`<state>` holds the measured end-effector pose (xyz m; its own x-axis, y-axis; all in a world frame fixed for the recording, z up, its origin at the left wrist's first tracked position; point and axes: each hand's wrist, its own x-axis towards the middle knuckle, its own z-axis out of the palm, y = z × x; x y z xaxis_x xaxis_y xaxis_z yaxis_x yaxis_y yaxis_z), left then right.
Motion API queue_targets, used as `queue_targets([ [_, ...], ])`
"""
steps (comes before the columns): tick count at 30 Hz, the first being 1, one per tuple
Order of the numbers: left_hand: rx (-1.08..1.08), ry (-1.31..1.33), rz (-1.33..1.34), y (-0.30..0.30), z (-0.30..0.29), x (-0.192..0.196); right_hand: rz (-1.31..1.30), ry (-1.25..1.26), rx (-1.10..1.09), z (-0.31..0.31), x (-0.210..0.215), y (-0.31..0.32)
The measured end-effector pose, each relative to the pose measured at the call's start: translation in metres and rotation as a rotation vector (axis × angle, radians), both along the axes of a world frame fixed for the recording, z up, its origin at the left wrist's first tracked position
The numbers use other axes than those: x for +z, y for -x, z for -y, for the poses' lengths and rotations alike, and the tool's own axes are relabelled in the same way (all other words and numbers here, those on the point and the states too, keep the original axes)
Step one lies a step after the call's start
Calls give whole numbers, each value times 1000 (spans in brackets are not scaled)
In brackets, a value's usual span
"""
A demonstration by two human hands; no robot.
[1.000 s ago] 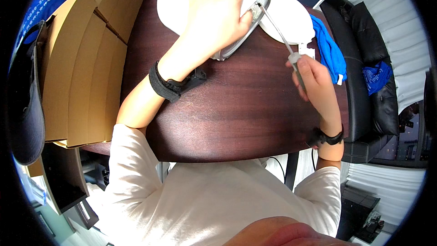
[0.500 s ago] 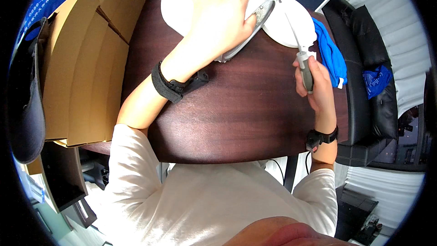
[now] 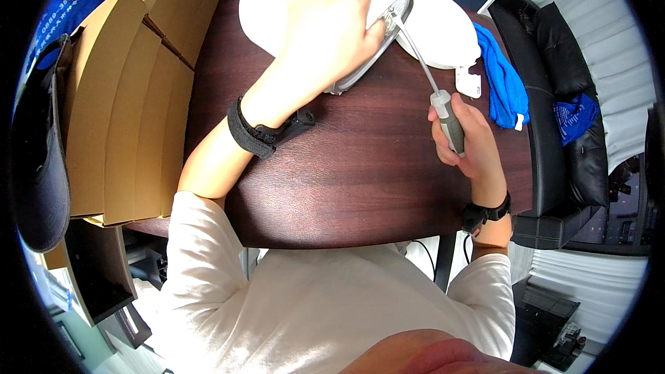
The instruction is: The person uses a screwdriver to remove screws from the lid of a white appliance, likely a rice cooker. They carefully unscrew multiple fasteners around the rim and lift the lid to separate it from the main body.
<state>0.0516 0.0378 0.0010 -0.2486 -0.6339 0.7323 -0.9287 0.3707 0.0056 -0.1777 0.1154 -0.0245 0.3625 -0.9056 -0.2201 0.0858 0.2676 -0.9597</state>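
At the far side of the table a white rounded appliance point(image 3: 258, 17) with a grey-rimmed face point(image 3: 367, 69) leans on its side. My left hand point(image 3: 325, 31) lies spread on its white body, fingers pointing away from me, thumb near the grey rim. My right hand point(image 3: 476, 138) is closed round the grey handle of a screwdriver point(image 3: 449, 121). Its metal shaft slants up and left, and the tip reaches the rimmed face; whether it touches cannot be made out. Behind the shaft, joined or close to the appliance, is a round white lid-like part point(image 3: 443, 31) with a small white tab point(image 3: 468, 83).
A blue cloth point(image 3: 502, 79) lies at the right edge of the dark wooden table point(image 3: 360, 173). Cardboard boxes point(image 3: 131, 104) stand along the left edge, with a dark cap point(image 3: 45, 152) beside them. A black sofa point(image 3: 554, 125) is beyond the table on the right.
My right hand has moved left and slightly toward me with the screwdriver. Its tip has gone from over the round white part to the grey-rimmed face. My left hand has stayed nearly still.
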Motion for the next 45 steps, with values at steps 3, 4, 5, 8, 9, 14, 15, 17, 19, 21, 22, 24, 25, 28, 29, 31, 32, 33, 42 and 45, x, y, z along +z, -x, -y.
queue_targets([
  [3,-1,-4,0,0,0,0,23,13,-37,-2,2,-1],
  [4,-2,-6,0,0,0,0,24,22,-24,-2,1,0],
  [5,-1,-3,1,0,1,0,25,31,-9,-1,-1,1],
  [8,1,6,5,0,1,-1,24,23,3,-1,0,0],
  [9,2,9,8,-1,1,-1,23,14,1,-1,1,-1],
  [14,1,8,9,0,1,0,25,-3,-15,-2,2,-1],
  [15,1,10,9,0,1,0,22,-4,-17,-2,2,-1],
  [17,-1,11,8,0,1,0,19,2,-15,-2,2,-1],
  [19,-3,11,9,0,1,0,20,6,-11,-1,2,0],
  [21,-5,9,7,0,1,0,27,6,-2,-1,2,0],
  [22,-6,9,6,0,1,0,27,5,-1,-1,2,0],
  [24,-9,8,3,0,1,0,28,4,2,-2,3,0],
  [25,-10,8,2,0,1,0,30,10,6,-2,2,0],
  [28,-6,18,7,-1,1,0,15,15,9,-1,4,-1],
  [29,-8,17,4,-1,1,0,0,9,-1,-2,6,0],
  [31,-15,16,-2,1,1,1,-122,79,-24,-3,11,2],
  [32,-13,13,1,1,1,1,-229,155,-37,-2,14,4],
  [33,-12,11,3,1,1,2,-336,231,-49,-1,16,6],
  [42,-8,9,0,1,1,1,-1173,1325,-486,7,25,6],
  [45,-12,16,6,0,1,0,-1205,1379,-527,10,28,7],
])
